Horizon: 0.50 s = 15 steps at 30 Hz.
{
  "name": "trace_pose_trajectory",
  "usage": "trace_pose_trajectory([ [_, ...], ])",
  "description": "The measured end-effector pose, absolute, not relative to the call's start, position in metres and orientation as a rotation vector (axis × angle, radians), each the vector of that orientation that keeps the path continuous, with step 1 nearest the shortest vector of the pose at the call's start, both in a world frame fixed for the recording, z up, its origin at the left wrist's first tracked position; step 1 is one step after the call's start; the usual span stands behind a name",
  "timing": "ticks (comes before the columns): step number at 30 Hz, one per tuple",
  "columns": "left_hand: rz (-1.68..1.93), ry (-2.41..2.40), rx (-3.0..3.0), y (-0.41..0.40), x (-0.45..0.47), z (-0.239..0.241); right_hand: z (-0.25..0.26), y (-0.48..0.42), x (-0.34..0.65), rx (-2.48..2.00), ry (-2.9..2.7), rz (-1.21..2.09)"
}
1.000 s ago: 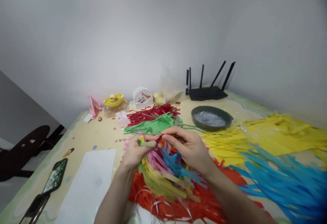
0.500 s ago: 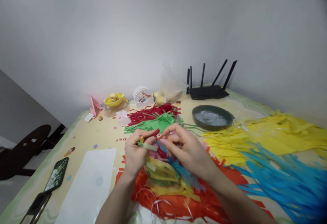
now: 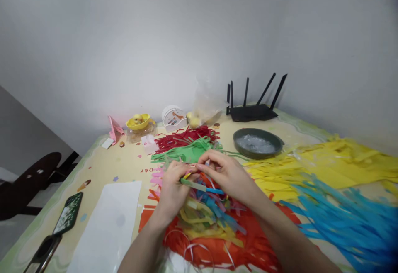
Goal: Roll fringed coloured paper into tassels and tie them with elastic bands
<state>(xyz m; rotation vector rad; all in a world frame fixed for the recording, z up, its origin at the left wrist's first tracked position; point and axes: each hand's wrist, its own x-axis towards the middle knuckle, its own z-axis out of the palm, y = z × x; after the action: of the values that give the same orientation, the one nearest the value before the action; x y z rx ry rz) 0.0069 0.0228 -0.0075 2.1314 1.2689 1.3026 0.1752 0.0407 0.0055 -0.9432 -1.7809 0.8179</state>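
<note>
My left hand (image 3: 174, 184) is closed around a bundle of coloured paper strips (image 3: 194, 184); green, yellow and blue ends poke out past its fingers. Fingertips of my right hand (image 3: 228, 175) pinch close against the left ones, at the top of that bundle. What lies exactly between the fingertips is hidden. Below both hands hangs or lies a tangle of yellow, blue and pink strips (image 3: 199, 215), over fringed orange-red paper (image 3: 258, 235). A thin white ribbon (image 3: 199, 246) curls in loops on the orange paper at the front.
Green (image 3: 186, 153) and dark red fringed paper (image 3: 177, 140) lie beyond my hands. To the right spread yellow fringe (image 3: 348, 163) and blue fringe (image 3: 351, 219). A dark round dish (image 3: 258, 155) and a black router (image 3: 253, 113) stand behind. A white sheet (image 3: 107, 223) and phone (image 3: 69, 213) lie left.
My left hand has turned and shifted slightly right, closer to my right hand. The dark red end seen above its fingers is gone from there, and a blue strip now shows between the hands.
</note>
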Motion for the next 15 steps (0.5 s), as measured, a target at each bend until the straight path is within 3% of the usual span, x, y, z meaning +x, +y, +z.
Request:
trace_pose_trajectory([
  [2, 1.260, 1.294, 2.126, 0.025, 0.008, -0.010, 0.006, 0.041, 0.177, -0.950, -1.640, 0.724],
  [7, 1.133, 1.280, 1.965, 0.030, 0.012, -0.010, 0.006, 0.038, 0.182, -0.728, -1.180, 0.942],
  [15, 0.974, 1.074, 1.674, 0.037, 0.009, -0.011, 0.015, 0.033, 0.176, -0.916, -1.886, 0.825],
])
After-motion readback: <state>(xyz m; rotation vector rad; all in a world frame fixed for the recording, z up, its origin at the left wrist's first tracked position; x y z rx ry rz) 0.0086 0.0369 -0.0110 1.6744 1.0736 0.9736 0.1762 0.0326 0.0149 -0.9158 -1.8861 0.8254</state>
